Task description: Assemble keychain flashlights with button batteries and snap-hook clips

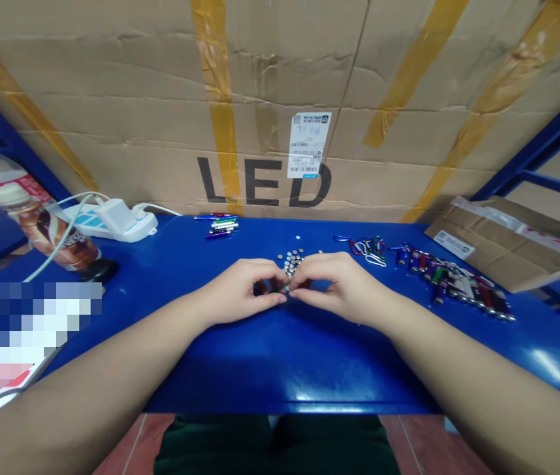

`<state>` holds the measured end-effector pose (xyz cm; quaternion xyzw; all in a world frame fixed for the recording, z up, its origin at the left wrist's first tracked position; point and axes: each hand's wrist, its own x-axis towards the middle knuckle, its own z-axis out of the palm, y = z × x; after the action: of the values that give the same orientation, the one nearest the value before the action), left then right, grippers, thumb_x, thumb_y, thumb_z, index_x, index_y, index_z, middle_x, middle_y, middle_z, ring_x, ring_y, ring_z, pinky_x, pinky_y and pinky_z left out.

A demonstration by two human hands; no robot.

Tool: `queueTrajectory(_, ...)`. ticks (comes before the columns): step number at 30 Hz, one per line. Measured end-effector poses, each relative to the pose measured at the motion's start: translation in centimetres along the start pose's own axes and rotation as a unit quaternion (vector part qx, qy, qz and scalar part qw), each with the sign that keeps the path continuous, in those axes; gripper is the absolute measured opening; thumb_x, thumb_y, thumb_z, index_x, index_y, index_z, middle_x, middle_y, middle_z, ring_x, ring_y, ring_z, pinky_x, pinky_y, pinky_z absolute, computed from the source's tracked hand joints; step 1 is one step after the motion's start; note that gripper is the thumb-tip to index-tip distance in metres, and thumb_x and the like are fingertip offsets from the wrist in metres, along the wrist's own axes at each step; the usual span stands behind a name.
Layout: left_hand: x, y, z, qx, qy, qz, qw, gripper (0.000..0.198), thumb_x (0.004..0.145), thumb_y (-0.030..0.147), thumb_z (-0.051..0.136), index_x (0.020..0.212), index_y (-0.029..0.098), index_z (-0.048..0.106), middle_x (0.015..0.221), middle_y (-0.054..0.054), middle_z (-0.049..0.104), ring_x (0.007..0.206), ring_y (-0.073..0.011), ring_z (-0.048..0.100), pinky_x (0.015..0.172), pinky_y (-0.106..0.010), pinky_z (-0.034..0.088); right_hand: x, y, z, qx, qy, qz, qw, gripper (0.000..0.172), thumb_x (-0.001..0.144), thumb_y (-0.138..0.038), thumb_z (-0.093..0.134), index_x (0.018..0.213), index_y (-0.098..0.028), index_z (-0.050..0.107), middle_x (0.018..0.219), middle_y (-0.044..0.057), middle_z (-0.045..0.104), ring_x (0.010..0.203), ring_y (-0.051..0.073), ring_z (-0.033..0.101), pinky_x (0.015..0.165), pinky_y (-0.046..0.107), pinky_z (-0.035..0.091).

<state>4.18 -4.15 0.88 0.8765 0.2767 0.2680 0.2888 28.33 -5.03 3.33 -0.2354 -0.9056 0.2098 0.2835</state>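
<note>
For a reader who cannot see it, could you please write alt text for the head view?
A person's left hand and right hand are close together by small round discs on a blue table. Colorful tubes lie to the right; a large cardboard box marked LED stands behind.

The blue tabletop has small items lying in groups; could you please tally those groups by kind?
Small round silver discs: 1
Multicoloured carabiner clips: 1
Shiny multicoloured cylinders, back left and right: 2
Total: 4 groups
</note>
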Motion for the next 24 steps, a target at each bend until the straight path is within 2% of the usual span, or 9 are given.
queueTrajectory(6, 0.0, 0.1, 0.0, -0.006, -0.003, -0.003, 1.000, 0.013, 0.093, 0.028, 0.072, 0.102, 0.020, 0.073, 0.095, -0.004, 0.073, 0.084, -0.0153, 0.070, 0.076, -0.025, 0.055, -0.3, -0.1, 0.0, -0.008, -0.006, -0.012, 1.000, 0.008, 0.095, -0.020, 0.068, 0.098, -0.019, 0.075, 0.093, 0.005, 0.076, 0.086, 0.015, 0.070, 0.081, 0.027, 0.053)
queueTrajectory(10, 0.0, 0.1, 0.0, -0.015, 0.009, -0.010, 1.000, 0.016, 0.093, 0.029, 0.072, 0.106, 0.020, 0.073, 0.102, -0.005, 0.074, 0.086, -0.0150, 0.071, 0.079, -0.026, 0.058, -0.7, 0.4, -0.5, -0.050, 0.026, -0.007, 0.998, 0.010, 0.097, -0.022, 0.064, 0.100, -0.019, 0.073, 0.091, 0.005, 0.075, 0.083, 0.016, 0.069, 0.079, 0.028, 0.053)
queueTrajectory(13, -0.1, 0.1, -0.1, -0.009, 0.012, -0.018, 1.000, 0.018, 0.093, 0.027, 0.071, 0.110, 0.021, 0.072, 0.107, -0.005, 0.075, 0.090, -0.0157, 0.071, 0.078, -0.026, 0.058, -1.2, 1.9, -1.2, -0.151, 0.034, 0.055, 0.986, 0.011, 0.096, -0.022, 0.062, 0.099, -0.018, 0.073, 0.093, 0.007, 0.074, 0.087, 0.019, 0.068, 0.082, 0.032, 0.053)
queueTrajectory(17, -0.2, 0.1, -0.1, -0.003, 0.018, -0.045, 0.999, 0.026, 0.093, 0.028, 0.069, 0.119, 0.024, 0.068, 0.113, -0.005, 0.073, 0.093, -0.0175, 0.071, 0.067, -0.024, 0.057, -1.7, 4.4, -1.5, -0.249, -0.033, 0.164, 0.954, 0.020, 0.094, -0.020, 0.063, 0.110, -0.018, 0.075, 0.107, 0.011, 0.072, 0.099, 0.025, 0.069, 0.091, 0.039, 0.053)
queueTrajectory(20, -0.3, 0.2, -0.1, -0.003, 0.023, -0.043, 0.999, 0.021, 0.095, 0.028, 0.065, 0.115, 0.024, 0.067, 0.111, -0.005, 0.072, 0.095, -0.0175, 0.070, 0.071, -0.025, 0.058, -1.7, 5.2, -1.2, -0.249, -0.058, 0.178, 0.950, 0.025, 0.096, -0.020, 0.061, 0.116, -0.020, 0.076, 0.110, 0.010, 0.071, 0.099, 0.024, 0.070, 0.093, 0.037, 0.053)
queueTrajectory(24, -0.3, 0.3, -0.2, -0.002, 0.027, -0.048, 0.998, 0.015, 0.094, 0.029, 0.065, 0.108, 0.022, 0.066, 0.104, -0.004, 0.071, 0.090, -0.0167, 0.069, 0.072, -0.026, 0.058, -1.1, 5.1, -0.5, -0.263, -0.056, 0.190, 0.944, 0.029, 0.097, -0.023, 0.061, 0.122, -0.019, 0.074, 0.113, 0.011, 0.072, 0.102, 0.025, 0.069, 0.094, 0.037, 0.053)
